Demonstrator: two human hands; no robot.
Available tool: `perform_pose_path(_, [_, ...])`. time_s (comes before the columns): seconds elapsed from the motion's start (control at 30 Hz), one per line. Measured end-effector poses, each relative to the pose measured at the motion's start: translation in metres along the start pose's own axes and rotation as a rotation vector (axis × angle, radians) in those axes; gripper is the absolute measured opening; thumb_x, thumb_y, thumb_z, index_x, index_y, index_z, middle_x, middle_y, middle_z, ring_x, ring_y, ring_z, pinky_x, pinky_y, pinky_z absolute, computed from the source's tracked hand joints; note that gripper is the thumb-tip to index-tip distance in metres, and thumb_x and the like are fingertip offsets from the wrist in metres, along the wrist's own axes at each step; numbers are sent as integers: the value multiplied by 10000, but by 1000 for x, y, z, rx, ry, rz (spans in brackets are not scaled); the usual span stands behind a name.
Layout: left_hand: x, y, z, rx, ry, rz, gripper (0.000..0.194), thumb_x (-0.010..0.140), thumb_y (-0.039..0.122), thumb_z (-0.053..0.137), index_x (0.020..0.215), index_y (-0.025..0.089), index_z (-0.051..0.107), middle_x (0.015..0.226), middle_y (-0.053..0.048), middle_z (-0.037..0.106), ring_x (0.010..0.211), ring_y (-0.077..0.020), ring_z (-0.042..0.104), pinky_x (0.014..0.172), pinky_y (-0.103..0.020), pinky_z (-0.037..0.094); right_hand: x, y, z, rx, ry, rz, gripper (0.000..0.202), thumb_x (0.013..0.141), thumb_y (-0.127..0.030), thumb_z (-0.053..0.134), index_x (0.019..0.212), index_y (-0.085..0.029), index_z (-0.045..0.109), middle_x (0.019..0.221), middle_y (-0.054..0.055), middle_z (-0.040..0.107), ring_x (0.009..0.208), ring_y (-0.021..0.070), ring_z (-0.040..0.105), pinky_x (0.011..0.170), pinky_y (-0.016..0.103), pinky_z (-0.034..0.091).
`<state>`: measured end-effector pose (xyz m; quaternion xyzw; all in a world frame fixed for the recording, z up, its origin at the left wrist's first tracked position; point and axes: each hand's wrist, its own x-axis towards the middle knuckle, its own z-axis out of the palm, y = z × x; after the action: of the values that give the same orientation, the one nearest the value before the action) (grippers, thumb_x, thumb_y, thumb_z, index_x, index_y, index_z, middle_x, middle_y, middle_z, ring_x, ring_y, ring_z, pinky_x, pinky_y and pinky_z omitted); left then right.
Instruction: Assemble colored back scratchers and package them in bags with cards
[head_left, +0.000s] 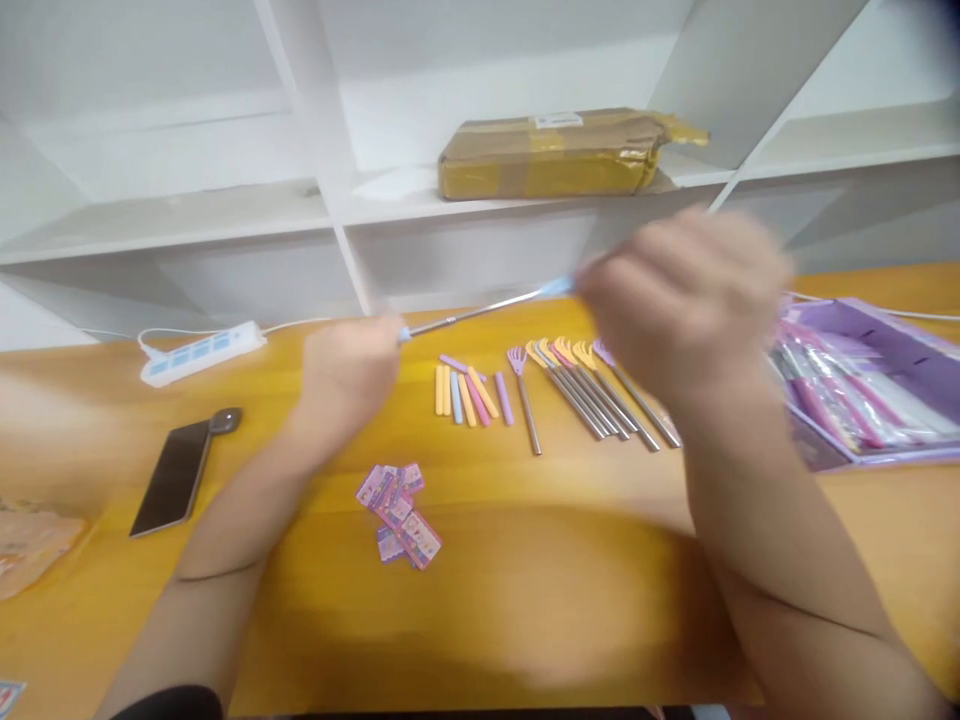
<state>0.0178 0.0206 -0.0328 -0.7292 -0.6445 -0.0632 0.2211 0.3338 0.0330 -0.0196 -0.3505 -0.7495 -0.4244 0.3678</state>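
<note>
A back scratcher (487,308) with a thin extended metal rod is stretched between my two hands above the table. My left hand (351,365) is closed round its light blue handle end. My right hand (686,300), blurred by motion, closes over the other light blue end, hiding the tip. Beneath them lie several coloured handle sleeves (459,396) in yellow, blue, pink and purple. To their right, a purple-headed back scratcher (526,405) lies apart from a row of several others (589,395) with claw heads pointing away. Small pink printed cards (401,515) lie overlapping nearer to me.
A purple box (862,455) of wrapped pink items stands at the right. On the left are a power strip (202,355), a phone (172,475) and an orange plastic bag (34,545). A taped cardboard parcel (547,160) rests on the white shelf (390,207) behind.
</note>
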Motion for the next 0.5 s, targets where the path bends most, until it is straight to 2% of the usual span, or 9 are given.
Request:
perform_pose_path(0.03, [0, 6, 4, -15, -51, 21, 313, 1017, 137, 490, 936, 162, 791, 768, -127, 713, 702, -265, 654, 633, -339, 249, 1, -21, 7, 59, 17, -171, 382, 1125, -102, 485, 772, -215, 573, 761, 37, 531, 767, 193, 355, 723, 376, 256])
perform_pose_path(0.07, [1, 9, 7, -17, -100, 36, 329, 1026, 128, 478, 950, 168, 796, 795, -141, 734, 735, -285, 692, 636, -341, 276, 2, -41, 13, 104, 27, -232, 405, 1117, -72, 483, 745, -216, 553, 732, 33, 499, 750, 198, 346, 723, 375, 268])
perform_pose_path(0.13, [6, 7, 11, 13, -206, 82, 338, 1029, 123, 477, 964, 177, 804, 813, -156, 752, 778, -317, 739, 640, -350, 314, 1, -71, 24, 108, -86, -203, 375, 1086, -27, 498, 770, -211, 585, 756, 37, 510, 765, 205, 368, 749, 370, 283])
perform_pose_path(0.2, [12, 1, 11, 69, -256, 114, 355, 1042, 142, 461, 988, 179, 810, 840, -173, 768, 832, -358, 772, 643, -367, 336, 0, -83, 33, 147, -220, -160, 324, 1034, 11, 512, 810, -199, 616, 796, 47, 539, 780, 209, 387, 760, 372, 268])
perform_pose_path(0.27, [16, -1, 11, 108, -266, 123, 387, 1057, 155, 428, 1013, 172, 811, 867, -192, 777, 865, -387, 789, 639, -381, 353, -2, -80, 38, 224, -336, -114, 285, 998, 31, 525, 850, -185, 639, 839, 52, 576, 779, 201, 399, 756, 370, 246])
perform_pose_path(0.33, [16, 1, 13, 109, -275, 128, 414, 1062, 151, 397, 1044, 166, 811, 887, -205, 782, 882, -403, 799, 637, -389, 375, -1, -67, 37, 320, -432, -64, 231, 1022, -15, 569, 876, -175, 651, 877, 53, 613, 775, 187, 417, 752, 359, 247])
perform_pose_path(0.4, [15, 6, 17, 90, -291, 137, 429, 1059, 142, 383, 1074, 164, 811, 903, -211, 786, 906, -413, 808, 649, -395, 405, 1, -50, 31, 446, -523, -46, 191, 1062, -127, 649, 878, -174, 643, 908, 50, 644, 784, 175, 453, 746, 339, 267])
perform_pose_path(0.5, [15, 14, 22, 71, -314, 134, 426, 1059, 159, 389, 1096, 163, 814, 924, -218, 797, 933, -421, 815, 682, -405, 459, 5, -19, 20, 683, -669, -12, 274, 1085, -289, 729, 853, -181, 630, 916, 31, 681, 788, 155, 524, 732, 309, 311])
